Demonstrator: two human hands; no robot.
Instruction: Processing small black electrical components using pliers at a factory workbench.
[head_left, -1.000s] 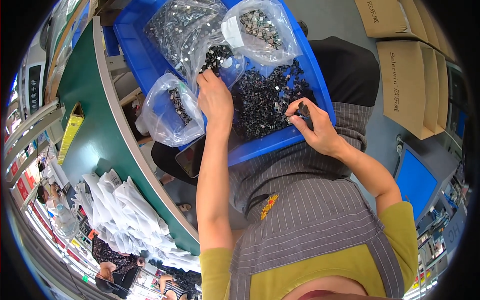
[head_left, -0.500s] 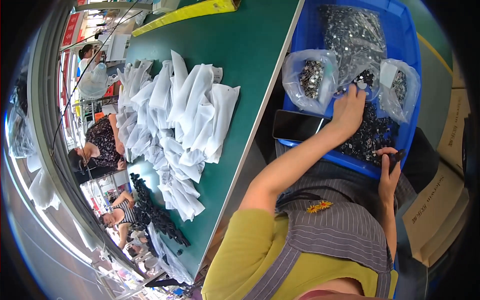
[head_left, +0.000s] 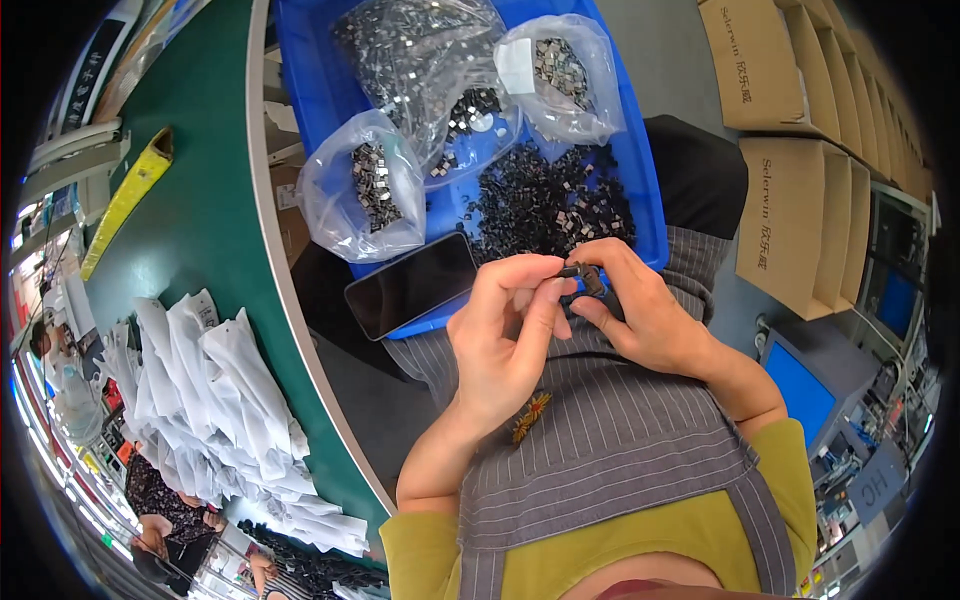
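Both of my hands meet over the near edge of a blue plastic tray (head_left: 640, 190). My right hand (head_left: 645, 310) is closed, its thumb and fingers around a small dark part with a curved black body (head_left: 593, 283); its exact kind does not show. Thumb and forefinger of my left hand (head_left: 505, 335) pinch a small black piece (head_left: 569, 271) against that part. The other left fingers are curled. Just beyond them in the tray lies a loose heap of small black pieces (head_left: 530, 200), with some silvery metal bits among it.
Clear bags of small metal parts (head_left: 375, 185) (head_left: 560, 75) and a large bag of black parts (head_left: 410, 45) fill the tray's far side. A black phone (head_left: 413, 287) rests at its left corner. White pouches (head_left: 215, 390) cover the green table (head_left: 215, 170); cardboard boxes (head_left: 765, 215) stand right.
My left hand has come back from the far part of the tray to my right hand, which still holds the dark part. The view has swung to the right.
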